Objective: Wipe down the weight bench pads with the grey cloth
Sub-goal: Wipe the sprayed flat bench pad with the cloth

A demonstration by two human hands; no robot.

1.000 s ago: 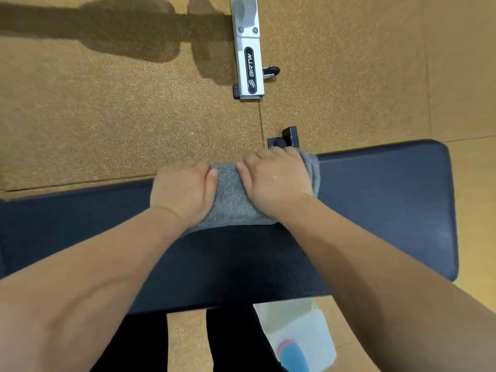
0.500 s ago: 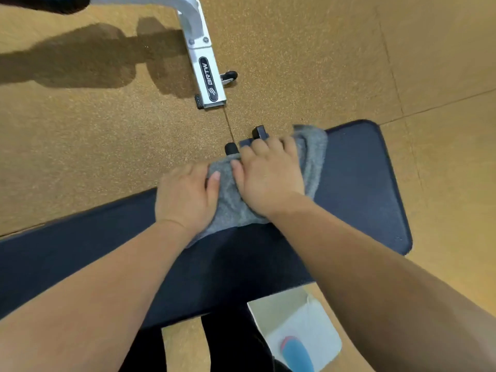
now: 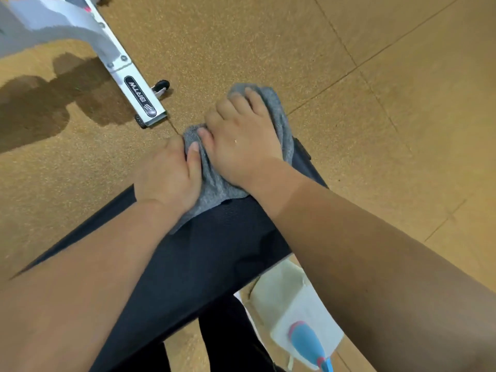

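Observation:
The black weight bench pad (image 3: 209,264) runs diagonally from lower left toward the centre. A grey cloth (image 3: 214,183) lies over its far end, with part of it draped past the edge. My left hand (image 3: 169,178) presses flat on the cloth's left part, thumb on the fabric. My right hand (image 3: 241,146) lies flat on the cloth's right part, fingers spread over the pad's end. Most of the cloth is hidden under both hands.
A white metal machine leg (image 3: 134,92) with a black label and a small wheel (image 3: 161,85) stands on the brown rubber floor (image 3: 375,103) at upper left. Below the bench a white spray bottle (image 3: 298,315) with a blue nozzle sits on the floor.
Both hands have slid the cloth to the right along the pad to its end, and the cloth now hangs over that end. My view has swung with them.

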